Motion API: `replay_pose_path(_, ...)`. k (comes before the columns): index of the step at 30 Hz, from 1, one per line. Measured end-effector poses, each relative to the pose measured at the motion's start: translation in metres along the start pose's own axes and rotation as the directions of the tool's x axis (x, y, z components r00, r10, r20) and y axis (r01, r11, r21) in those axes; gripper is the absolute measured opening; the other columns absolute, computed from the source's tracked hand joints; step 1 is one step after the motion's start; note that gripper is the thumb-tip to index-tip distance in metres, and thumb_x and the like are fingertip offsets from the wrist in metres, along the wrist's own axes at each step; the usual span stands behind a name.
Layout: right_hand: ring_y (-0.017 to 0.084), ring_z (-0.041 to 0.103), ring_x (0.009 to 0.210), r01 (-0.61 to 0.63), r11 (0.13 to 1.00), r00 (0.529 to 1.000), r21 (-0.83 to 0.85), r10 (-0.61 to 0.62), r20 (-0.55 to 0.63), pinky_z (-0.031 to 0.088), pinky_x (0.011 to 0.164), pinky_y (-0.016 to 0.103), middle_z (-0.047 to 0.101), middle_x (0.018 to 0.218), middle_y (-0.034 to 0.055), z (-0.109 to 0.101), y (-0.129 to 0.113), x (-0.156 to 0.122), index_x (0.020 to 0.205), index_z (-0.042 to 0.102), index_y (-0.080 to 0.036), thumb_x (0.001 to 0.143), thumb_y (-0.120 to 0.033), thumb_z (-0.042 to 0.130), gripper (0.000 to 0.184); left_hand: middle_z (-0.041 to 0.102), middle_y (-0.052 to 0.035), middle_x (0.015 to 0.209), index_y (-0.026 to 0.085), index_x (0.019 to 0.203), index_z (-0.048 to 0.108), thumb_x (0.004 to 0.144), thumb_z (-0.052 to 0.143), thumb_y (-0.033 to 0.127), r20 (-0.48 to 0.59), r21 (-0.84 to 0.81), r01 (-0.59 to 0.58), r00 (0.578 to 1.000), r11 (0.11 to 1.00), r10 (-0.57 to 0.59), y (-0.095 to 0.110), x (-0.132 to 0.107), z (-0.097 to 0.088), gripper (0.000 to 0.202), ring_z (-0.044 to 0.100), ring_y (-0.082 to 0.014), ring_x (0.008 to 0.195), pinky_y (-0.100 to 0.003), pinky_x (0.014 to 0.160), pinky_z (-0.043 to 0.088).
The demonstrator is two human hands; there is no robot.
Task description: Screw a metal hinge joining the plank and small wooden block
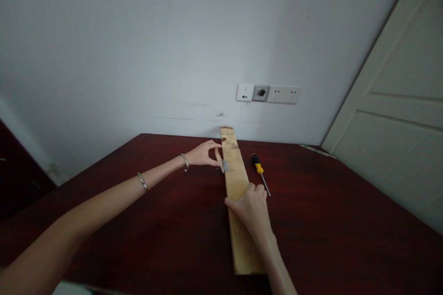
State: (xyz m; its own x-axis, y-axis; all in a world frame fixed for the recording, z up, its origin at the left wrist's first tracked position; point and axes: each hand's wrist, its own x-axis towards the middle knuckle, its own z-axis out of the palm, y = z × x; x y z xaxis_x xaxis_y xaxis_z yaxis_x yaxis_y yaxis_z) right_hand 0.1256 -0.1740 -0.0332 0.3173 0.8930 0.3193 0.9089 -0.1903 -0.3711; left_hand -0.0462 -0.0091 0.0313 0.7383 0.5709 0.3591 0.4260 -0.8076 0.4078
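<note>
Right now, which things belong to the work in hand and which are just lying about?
In use: plank, held down by the right hand; hinge, pinched by the left hand at the plank's edge.
Lying about: screwdriver on the table, wall sockets, door.

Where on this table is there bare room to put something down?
The widest bare patch of table is right of the screwdriver, out to the edge by the door. Another lies between the left arm and the plank. It is crowded mid-plank, where the left hand pinches a hinge and the right hand holds the plank.
</note>
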Motion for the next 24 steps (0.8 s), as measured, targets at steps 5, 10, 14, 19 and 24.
replay_pose_path(5,0.034,0.052,0.091,-0.023,0.999,1.000,-0.026,0.024,0.010,0.040,0.079,0.038,0.054,0.092,0.0200,0.002,-0.001,0.002,0.093,0.058,-0.002,0.058,-0.049,0.066,0.059,0.046,-0.0111,0.117,0.017,0.128,0.045,0.060,0.075,0.029,0.042,0.024,0.068,0.997,0.997,-0.069,0.022,0.024,0.023,0.075,0.047,-0.0282,0.111,-0.042,0.097,0.039)
replay_pose_path(10,0.035,0.052,0.091,-0.037,0.999,0.999,-0.021,0.038,0.029,0.040,0.078,0.038,0.053,0.094,0.0211,0.003,0.000,0.001,0.094,0.058,-0.001,0.057,-0.050,0.067,0.062,0.038,-0.0189,0.131,0.009,0.137,0.031,0.057,0.071,0.024,0.131,0.127,0.037,0.990,0.991,-0.053,0.035,0.043,0.053,0.091,0.032,-0.0340,0.126,-0.044,0.105,0.030)
replay_pose_path(14,0.035,0.052,0.091,-0.039,0.999,0.999,-0.015,0.039,0.037,0.040,0.078,0.038,0.053,0.094,0.0215,0.001,0.001,0.000,0.094,0.058,-0.001,0.056,-0.050,0.068,0.063,0.037,-0.0210,0.134,0.006,0.138,0.027,0.056,0.073,0.029,0.203,0.236,0.012,0.977,0.972,-0.062,0.033,0.053,0.068,0.096,0.031,-0.0358,0.126,-0.046,0.107,0.025)
replay_pose_path(19,0.035,0.052,0.091,-0.049,0.999,0.998,-0.017,0.050,0.026,0.040,0.077,0.037,0.054,0.095,0.0219,-0.002,0.002,0.002,0.095,0.058,-0.001,0.057,-0.051,0.068,0.064,0.040,-0.0217,0.134,0.004,0.134,0.034,0.059,0.071,0.032,0.300,0.277,-0.096,0.954,0.956,0.008,0.027,0.061,0.073,0.088,0.036,-0.0344,0.125,-0.043,0.105,0.027)
replay_pose_path(24,0.035,0.052,0.093,-0.052,0.998,0.998,-0.018,0.053,0.017,0.040,0.078,0.038,0.054,0.096,0.0230,-0.001,0.003,0.005,0.096,0.058,-0.001,0.056,-0.053,0.069,0.066,0.050,-0.0185,0.126,0.005,0.126,0.043,0.063,0.069,0.032,0.369,0.295,-0.182,0.927,0.938,0.064,0.028,0.066,0.071,0.073,0.043,-0.0309,0.119,-0.038,0.103,0.030)
